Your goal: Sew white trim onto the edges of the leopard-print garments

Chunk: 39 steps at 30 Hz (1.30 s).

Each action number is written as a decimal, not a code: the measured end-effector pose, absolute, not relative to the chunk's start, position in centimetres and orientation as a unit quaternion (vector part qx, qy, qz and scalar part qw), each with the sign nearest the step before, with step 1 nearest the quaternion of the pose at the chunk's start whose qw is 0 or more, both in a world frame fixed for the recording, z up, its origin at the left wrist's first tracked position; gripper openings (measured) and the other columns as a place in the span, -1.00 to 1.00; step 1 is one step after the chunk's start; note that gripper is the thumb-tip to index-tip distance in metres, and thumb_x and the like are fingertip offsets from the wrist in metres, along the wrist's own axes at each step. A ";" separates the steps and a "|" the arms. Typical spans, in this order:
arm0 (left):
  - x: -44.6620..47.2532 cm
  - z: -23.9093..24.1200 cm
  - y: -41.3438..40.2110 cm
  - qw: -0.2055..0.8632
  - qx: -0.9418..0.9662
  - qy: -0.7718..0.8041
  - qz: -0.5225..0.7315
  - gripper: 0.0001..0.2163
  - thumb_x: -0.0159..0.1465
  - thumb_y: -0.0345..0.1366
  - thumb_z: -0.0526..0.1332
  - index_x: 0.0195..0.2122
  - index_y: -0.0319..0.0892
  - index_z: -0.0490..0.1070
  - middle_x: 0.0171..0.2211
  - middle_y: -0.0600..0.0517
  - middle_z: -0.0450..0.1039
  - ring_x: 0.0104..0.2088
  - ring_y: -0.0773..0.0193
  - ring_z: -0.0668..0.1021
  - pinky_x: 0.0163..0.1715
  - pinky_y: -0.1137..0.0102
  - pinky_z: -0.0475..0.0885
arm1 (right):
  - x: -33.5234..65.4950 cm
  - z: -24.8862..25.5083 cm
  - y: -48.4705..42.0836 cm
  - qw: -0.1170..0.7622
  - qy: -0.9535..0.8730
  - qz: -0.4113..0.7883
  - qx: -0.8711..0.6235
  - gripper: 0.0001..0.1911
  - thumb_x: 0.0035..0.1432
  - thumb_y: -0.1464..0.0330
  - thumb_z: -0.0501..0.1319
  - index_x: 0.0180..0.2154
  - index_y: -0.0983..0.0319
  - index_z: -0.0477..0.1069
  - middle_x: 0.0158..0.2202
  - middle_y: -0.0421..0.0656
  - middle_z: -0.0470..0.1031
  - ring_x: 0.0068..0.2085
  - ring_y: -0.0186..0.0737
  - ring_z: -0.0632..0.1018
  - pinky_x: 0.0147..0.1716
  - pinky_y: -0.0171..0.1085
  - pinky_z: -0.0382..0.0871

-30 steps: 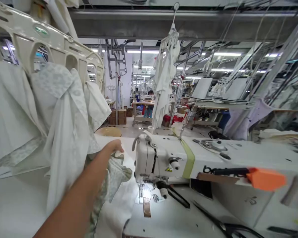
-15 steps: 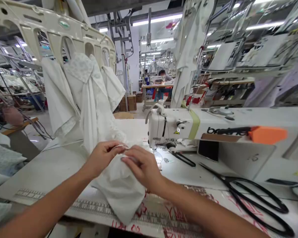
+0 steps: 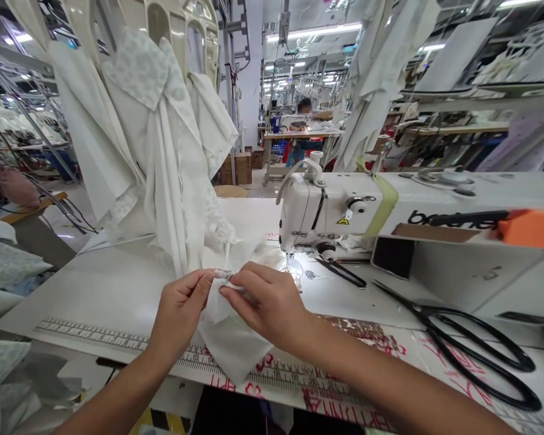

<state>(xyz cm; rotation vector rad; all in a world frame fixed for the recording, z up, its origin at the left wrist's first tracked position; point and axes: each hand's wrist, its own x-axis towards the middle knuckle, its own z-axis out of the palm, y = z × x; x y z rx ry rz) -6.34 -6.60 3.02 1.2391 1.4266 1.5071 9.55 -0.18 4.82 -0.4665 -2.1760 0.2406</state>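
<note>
A white piece of fabric (image 3: 236, 347) is pinched at its upper edge between my two hands, its lower corner hanging down over the table's front ruler. My left hand (image 3: 179, 308) grips that edge between thumb and fingers. Close beside it, my right hand (image 3: 269, 302) pinches the same edge with curled fingers. Behind my hands, a white garment with pale patterned parts (image 3: 163, 157) hangs from a beige plastic hanger clamp (image 3: 158, 24) down to the tabletop. Just right of my hands stands a white sewing machine (image 3: 335, 205), its needle area lit.
Large black-handled scissors (image 3: 476, 356) lie at the right, with small black snips (image 3: 344, 275) under the machine arm. A printed ruler (image 3: 95, 335) runs along the table's front edge. Fabric pieces (image 3: 9, 260) are piled at the left. A person (image 3: 303, 115) sits at a far table.
The camera view has tilted down and shifted slightly left, so more of the table front shows. Both hands still pinch the fabric edge, with the left wrist more upright.
</note>
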 end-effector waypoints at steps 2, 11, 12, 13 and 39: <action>-6.3 2.9 -6.6 0.344 0.488 0.552 0.582 -0.66 0.23 -0.07 0.18 -0.13 -0.20 0.51 -0.40 0.03 0.51 -0.42 0.29 0.47 -0.45 0.51 0.36 | 9.6 4.8 -0.2 0.431 -0.877 0.091 -0.190 -0.77 0.23 0.33 0.08 -0.45 0.26 0.35 -0.52 -0.22 0.32 -0.49 -0.37 0.32 -0.52 -0.37 0.15; -5.4 3.4 -7.5 0.242 0.541 0.596 0.542 -0.69 0.27 -0.10 0.13 -0.16 -0.17 0.54 -0.32 0.02 0.57 -0.33 0.22 0.55 -0.36 0.50 0.43 | 9.4 4.8 -0.5 0.422 -0.870 0.133 -0.220 -0.78 0.20 0.34 0.07 -0.48 0.25 0.32 -0.54 -0.24 0.31 -0.51 -0.39 0.32 -0.53 -0.38 0.14; -5.3 3.4 -7.6 0.230 0.547 0.598 0.538 -0.70 0.27 -0.11 0.13 -0.17 -0.17 0.55 -0.33 0.02 0.57 -0.34 0.22 0.55 -0.36 0.50 0.44 | 9.4 4.8 -0.5 0.423 -0.868 0.138 -0.222 -0.78 0.19 0.34 0.08 -0.48 0.25 0.32 -0.54 -0.24 0.30 -0.51 -0.40 0.32 -0.53 -0.39 0.13; -5.3 3.4 -7.8 0.218 0.553 0.600 0.536 -0.71 0.27 -0.12 0.13 -0.18 -0.17 0.55 -0.33 0.02 0.57 -0.34 0.22 0.55 -0.36 0.50 0.44 | 9.4 4.8 -0.5 0.425 -0.865 0.145 -0.223 -0.79 0.19 0.35 0.08 -0.48 0.25 0.32 -0.54 -0.24 0.31 -0.51 -0.40 0.31 -0.53 -0.39 0.13; -7.3 1.5 -8.6 0.266 0.568 0.438 0.645 -0.87 0.25 -0.30 0.20 -0.28 -0.02 0.55 -0.24 0.04 0.57 -0.20 0.16 0.58 -0.12 0.33 0.44 | 9.8 5.1 -1.0 0.420 -0.815 0.346 -0.198 -0.84 0.09 0.42 0.25 -0.24 0.23 0.35 -0.48 -0.27 0.44 -0.52 -0.43 0.39 -0.56 -0.46 0.24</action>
